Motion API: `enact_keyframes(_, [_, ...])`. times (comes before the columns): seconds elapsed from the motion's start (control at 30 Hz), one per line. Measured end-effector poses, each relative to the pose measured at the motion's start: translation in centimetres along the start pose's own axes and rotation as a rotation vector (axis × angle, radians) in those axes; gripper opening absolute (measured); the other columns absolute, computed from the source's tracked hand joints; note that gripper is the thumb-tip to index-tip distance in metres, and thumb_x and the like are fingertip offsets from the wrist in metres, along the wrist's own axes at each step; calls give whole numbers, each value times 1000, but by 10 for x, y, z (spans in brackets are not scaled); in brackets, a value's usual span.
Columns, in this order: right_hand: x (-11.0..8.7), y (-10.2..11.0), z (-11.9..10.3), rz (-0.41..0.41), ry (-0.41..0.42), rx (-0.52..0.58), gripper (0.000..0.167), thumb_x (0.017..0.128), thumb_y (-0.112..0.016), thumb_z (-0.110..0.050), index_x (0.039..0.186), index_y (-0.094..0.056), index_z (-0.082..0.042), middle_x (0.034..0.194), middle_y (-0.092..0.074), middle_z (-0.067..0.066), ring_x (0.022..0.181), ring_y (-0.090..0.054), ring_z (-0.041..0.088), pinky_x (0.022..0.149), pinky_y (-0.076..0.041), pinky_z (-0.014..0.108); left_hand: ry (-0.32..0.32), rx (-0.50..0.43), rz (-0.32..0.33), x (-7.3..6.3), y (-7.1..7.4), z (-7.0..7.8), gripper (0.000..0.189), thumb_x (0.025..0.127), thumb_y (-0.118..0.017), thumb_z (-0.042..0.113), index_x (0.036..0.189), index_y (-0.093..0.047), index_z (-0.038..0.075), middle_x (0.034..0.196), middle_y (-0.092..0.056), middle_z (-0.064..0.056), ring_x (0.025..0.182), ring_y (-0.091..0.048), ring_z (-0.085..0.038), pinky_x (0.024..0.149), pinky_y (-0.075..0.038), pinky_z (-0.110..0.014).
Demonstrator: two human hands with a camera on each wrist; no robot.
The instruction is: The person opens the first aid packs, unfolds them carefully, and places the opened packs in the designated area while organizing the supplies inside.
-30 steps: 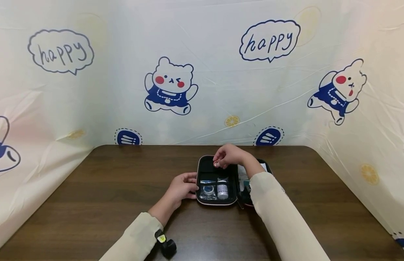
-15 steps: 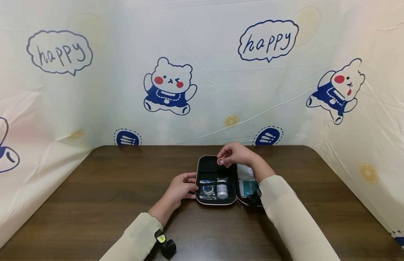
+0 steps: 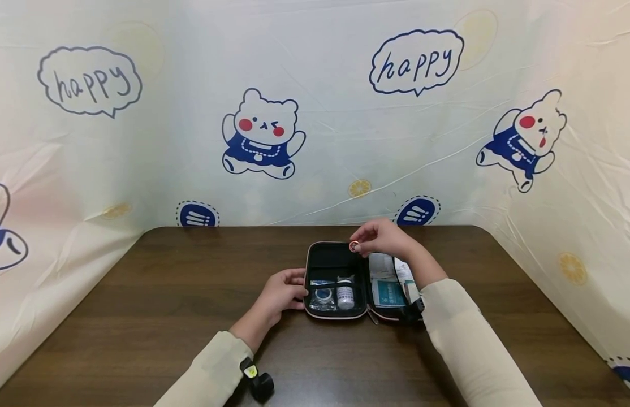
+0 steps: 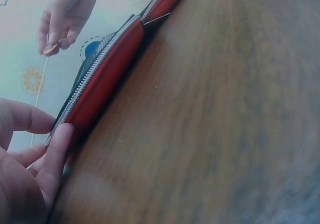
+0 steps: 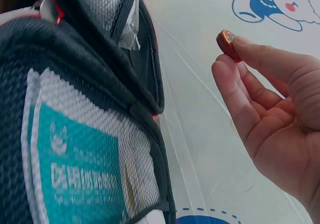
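A black-lined zip case (image 3: 329,255) lies spread open on the table, and its red outer side (image 4: 112,66) shows in the left wrist view. My left hand (image 3: 281,293) grips the case's left rim between thumb and fingers. Above the far side of the case, my right hand (image 3: 383,237) pinches a small round red tin (image 5: 228,45) between thumb and fingertips. In the left half, a strap crosses a white bottle (image 3: 345,297) and a clear packet with a blue-white ring (image 3: 323,297). A teal packet (image 3: 388,294) sits behind mesh in the right half, partly hidden by my right wrist.
The brown wooden table (image 3: 167,294) extends around the case on all sides. Behind it hangs a pale printed cloth (image 3: 335,113). A black wrist camera (image 3: 261,387) is strapped to my left wrist, and another (image 3: 414,308) to my right.
My right hand has moved right and slightly up with the red tin, from over the left half toward the hinge. More of the teal packet shows. My left hand stays put.
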State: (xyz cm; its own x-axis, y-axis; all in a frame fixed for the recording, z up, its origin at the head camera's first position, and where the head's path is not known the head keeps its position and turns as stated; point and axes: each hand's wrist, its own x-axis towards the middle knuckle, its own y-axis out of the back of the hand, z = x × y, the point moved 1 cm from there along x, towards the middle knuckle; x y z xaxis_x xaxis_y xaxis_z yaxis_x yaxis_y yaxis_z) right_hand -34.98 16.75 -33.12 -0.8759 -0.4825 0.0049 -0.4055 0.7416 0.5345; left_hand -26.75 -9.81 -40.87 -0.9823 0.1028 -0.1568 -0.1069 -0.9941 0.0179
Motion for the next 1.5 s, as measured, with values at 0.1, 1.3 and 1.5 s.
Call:
enact_keyframes(0.1, [-6,4,2,13,-6,-4,19,87,-74,-12,105,-73,-7,96,-72,8,87,-69,31,85,-55,51,2,1,2,1,0,-1,51,82,-62,-10,132,-55,-2,109,-59,-17,71,-60,-18,54,-57,-30])
enact_keyframes(1.3, [-35,51,67,110,-202,-19,25,90,-70,-10,111,-69,3,99,-72,15,83,-69,27,82,-57,42,18,-8,11,4,0,-2,50,82,-61,-11,131,-56,-2,108,-60,-17,70,-60,-18,54,-56,-28])
enact_keyframes(1.5, [-36,52,72,85,-264,-115,20,89,-70,-8,106,-70,3,94,-70,12,76,-64,21,73,-57,35,21,-8,14,5,0,-2,49,82,-61,-11,130,-57,-2,108,-60,-16,71,-60,-18,54,-56,-28])
